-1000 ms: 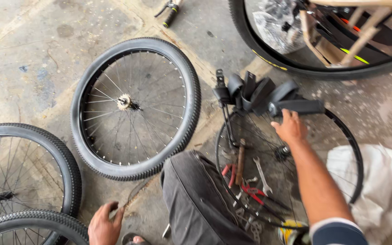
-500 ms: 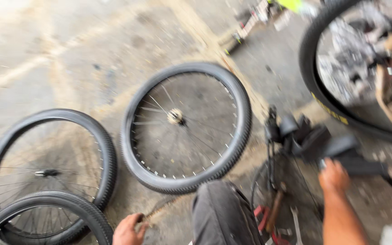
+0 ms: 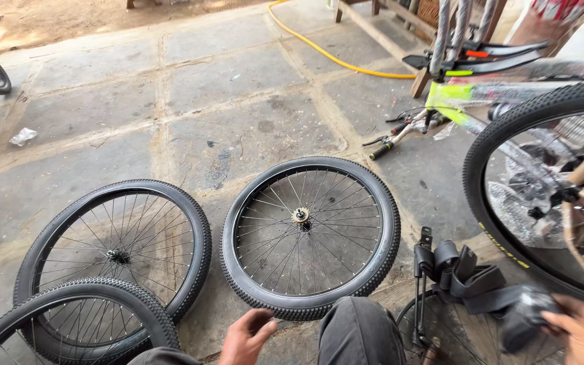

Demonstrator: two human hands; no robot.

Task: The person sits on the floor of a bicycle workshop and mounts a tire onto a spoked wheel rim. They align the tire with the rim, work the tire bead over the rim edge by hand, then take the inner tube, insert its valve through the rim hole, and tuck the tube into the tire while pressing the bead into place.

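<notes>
My left hand (image 3: 247, 336) rests low at the near edge, fingers loosely curled, right by the tyre of a spoked bicycle wheel (image 3: 309, 234) that lies flat on the stone floor. My right hand (image 3: 581, 332) at the lower right grips a black rubber inner tube (image 3: 481, 284), folded into a bundle; the end in my fingers is blurred. The bundle hangs over another wheel (image 3: 441, 334) standing beside my knee (image 3: 359, 332). Two more tyred wheels (image 3: 116, 253) (image 3: 69, 324) lie overlapping at the left.
A large bicycle tyre (image 3: 508, 128) with wrapped frame parts stands at the right. A yellow hose (image 3: 332, 57) runs across the back floor. A handlebar with brake levers (image 3: 400, 132) lies on the stone. A wooden stand is at the far right.
The view has tilted up and pulled back, showing more floor and the wheels at the left. My right hand has dropped lower with the tube; my left hand has shifted right along the tyre.
</notes>
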